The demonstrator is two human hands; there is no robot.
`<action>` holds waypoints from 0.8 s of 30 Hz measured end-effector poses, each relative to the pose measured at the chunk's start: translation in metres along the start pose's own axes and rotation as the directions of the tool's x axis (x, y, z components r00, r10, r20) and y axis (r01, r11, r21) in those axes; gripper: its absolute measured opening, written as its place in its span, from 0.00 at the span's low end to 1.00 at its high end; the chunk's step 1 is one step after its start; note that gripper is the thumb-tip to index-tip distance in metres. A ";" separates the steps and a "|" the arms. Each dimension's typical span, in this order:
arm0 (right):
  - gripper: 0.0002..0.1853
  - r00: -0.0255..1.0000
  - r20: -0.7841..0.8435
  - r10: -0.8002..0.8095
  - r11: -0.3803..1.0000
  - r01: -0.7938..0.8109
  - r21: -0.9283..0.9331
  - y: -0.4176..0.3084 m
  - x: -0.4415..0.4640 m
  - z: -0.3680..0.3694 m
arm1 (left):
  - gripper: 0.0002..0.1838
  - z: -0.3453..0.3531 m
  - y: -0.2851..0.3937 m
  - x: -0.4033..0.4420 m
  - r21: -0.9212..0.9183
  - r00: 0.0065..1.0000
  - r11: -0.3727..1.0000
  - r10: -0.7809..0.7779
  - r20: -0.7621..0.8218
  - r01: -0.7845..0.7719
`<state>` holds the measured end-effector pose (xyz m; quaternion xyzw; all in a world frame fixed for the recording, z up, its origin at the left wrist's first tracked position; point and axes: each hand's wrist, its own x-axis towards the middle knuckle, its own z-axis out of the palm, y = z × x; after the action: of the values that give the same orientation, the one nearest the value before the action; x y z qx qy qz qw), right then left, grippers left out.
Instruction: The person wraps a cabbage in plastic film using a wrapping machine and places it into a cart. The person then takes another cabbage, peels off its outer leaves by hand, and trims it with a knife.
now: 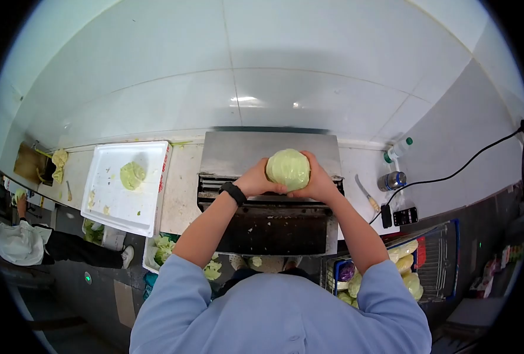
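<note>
A pale green cabbage point(288, 169) is held up between both hands, over a metal machine point(268, 147) with a flat steel top and a dark front. My left hand point(260, 180) is wrapped round the cabbage's left side and lower edge, with a black band on the wrist. On the right side, my right hand point(319, 180) curves round it, fingers closed against the leaves. The cabbage looks shiny, and its underside is hidden.
Left on the counter, a white tray point(117, 203) holds a cabbage leaf point(132, 176). To the right are a knife point(366, 193), jar point(391, 181), bottle point(398, 150), phone point(406, 216) and cable. Below right stands a cart point(444, 259) of vegetables. Another person point(23, 242) stands far left.
</note>
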<state>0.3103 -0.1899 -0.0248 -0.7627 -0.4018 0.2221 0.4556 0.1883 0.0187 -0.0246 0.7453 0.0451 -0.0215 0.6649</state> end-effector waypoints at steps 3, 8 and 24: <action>0.65 0.999 -0.048 -0.005 0.998 0.002 -0.062 -0.025 -0.022 0.000 | 0.50 0.006 0.023 -0.023 0.172 0.999 0.985 -0.005 -0.043 0.013; 0.65 0.986 -0.069 -0.148 0.966 0.129 -0.226 -0.013 -0.061 0.017 | 0.59 0.023 0.016 -0.057 0.368 0.993 0.923 -0.110 -0.032 0.114; 0.65 0.999 -0.047 -0.022 1.000 0.021 -0.021 -0.014 -0.109 0.040 | 0.63 0.059 0.011 -0.103 0.341 0.991 0.931 -0.108 -0.077 0.128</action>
<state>0.2139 -0.2542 -0.0352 -0.7680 -0.4011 0.1950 0.4597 0.0882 -0.0456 -0.0113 0.8465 0.1042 -0.0475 0.5199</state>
